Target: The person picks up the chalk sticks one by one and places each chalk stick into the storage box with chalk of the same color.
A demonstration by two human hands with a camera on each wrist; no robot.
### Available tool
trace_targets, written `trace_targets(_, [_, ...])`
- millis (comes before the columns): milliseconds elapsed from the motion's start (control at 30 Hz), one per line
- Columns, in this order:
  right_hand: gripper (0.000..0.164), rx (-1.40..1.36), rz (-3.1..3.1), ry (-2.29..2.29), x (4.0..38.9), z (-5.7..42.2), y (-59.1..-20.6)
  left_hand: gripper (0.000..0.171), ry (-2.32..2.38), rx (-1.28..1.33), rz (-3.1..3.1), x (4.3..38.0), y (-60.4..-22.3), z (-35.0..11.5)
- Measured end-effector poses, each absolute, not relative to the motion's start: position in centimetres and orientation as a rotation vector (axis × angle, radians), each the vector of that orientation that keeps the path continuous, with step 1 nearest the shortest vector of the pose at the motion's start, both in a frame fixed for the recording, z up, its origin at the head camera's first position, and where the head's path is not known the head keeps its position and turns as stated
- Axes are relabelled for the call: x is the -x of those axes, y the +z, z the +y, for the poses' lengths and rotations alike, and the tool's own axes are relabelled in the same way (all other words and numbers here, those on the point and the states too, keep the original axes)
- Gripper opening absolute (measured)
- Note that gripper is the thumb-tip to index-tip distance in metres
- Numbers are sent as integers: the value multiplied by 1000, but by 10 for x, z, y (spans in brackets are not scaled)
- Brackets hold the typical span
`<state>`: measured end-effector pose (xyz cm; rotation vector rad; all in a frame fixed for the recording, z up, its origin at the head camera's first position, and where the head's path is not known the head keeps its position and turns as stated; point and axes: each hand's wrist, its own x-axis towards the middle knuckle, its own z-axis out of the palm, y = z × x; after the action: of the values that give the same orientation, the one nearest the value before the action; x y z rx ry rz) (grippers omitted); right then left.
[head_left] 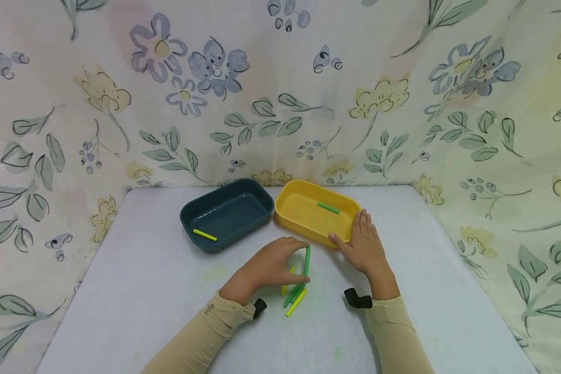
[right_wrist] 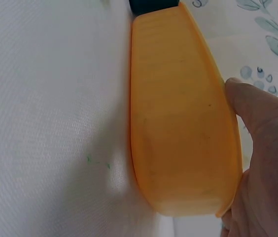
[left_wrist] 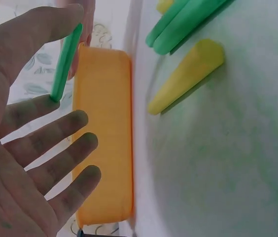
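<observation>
**Squeezing a green chalk stick (left_wrist: 66,64) tip to tip calls for even pressure**

The left hand (head_left: 268,262) pinches it lengthwise, thumb at one end and index finger at the other; the remaining three fingers are spread apart, holding nothing. It hangs off the table (head_left: 145,291), by the loose green sticks (head_left: 293,295) and loose yellow sticks (head_left: 296,303). Too hard a squeeze could flick or snap it; too soft could drop it.

Clear the pile, then the near rim of the yellow tray (head_left: 299,208), and release low. That tray seems the likely place, since a green piece (head_left: 328,208) lies inside, while the dark blue tray (head_left: 234,213) has a yellow piece (head_left: 204,235).

The right hand (head_left: 366,246), fingers nearly straight, rests against the yellow tray's right end, thumb at its near rim: a useful brace if pressed gently.
</observation>
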<state>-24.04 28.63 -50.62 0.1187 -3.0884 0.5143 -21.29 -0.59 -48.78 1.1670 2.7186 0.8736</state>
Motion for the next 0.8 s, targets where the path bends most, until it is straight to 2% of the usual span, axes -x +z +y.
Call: trace_targets(800, [120,-132,-3053,545,237,285,-508,79,1059,-882,2963,249,-467,0])
